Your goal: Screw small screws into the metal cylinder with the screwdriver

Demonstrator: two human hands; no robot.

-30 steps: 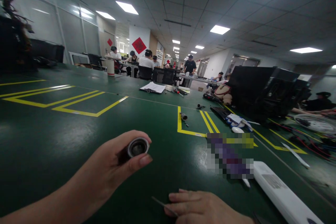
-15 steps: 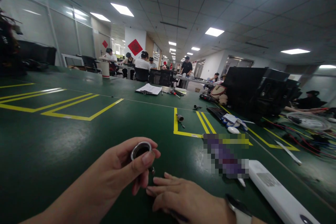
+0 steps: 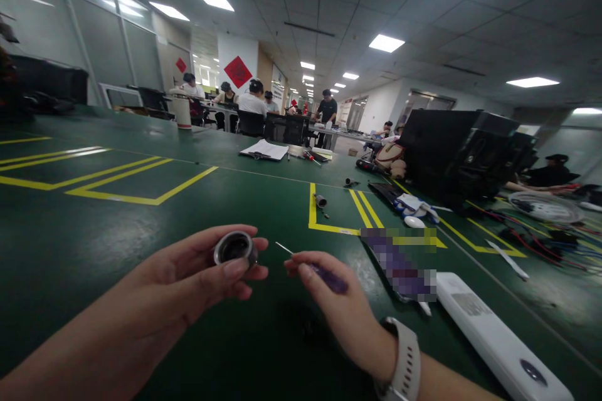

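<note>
My left hand (image 3: pixel 202 279) is closed round a short metal cylinder (image 3: pixel 236 249), its round open end tilted up toward me and its inside dark. Between the fingers of my right hand (image 3: pixel 336 291) is a small screwdriver (image 3: pixel 329 277) with a translucent purple handle. Its thin shaft points up and left, toward the cylinder but apart from it. Both hands are raised above the green table (image 3: pixel 155 250). A similar small metal cylinder (image 3: pixel 320 201) lies beyond them inside a yellow tape outline, with a tiny dark part (image 3: pixel 327 216) beside it.
On the right lie a purple packet (image 3: pixel 399 266), partly blurred out, and a long white device (image 3: pixel 498 332). Farther back are a clipboard with paper (image 3: pixel 264 149), a white cup (image 3: pixel 182 111), a black case (image 3: pixel 451 156) and loose cables (image 3: pixel 540 235). Several people sit or stand in the background.
My right hand has risen from the table with the screwdriver now showing in its fingers. My left hand has shifted slightly left and up in view, still holding the cylinder.
</note>
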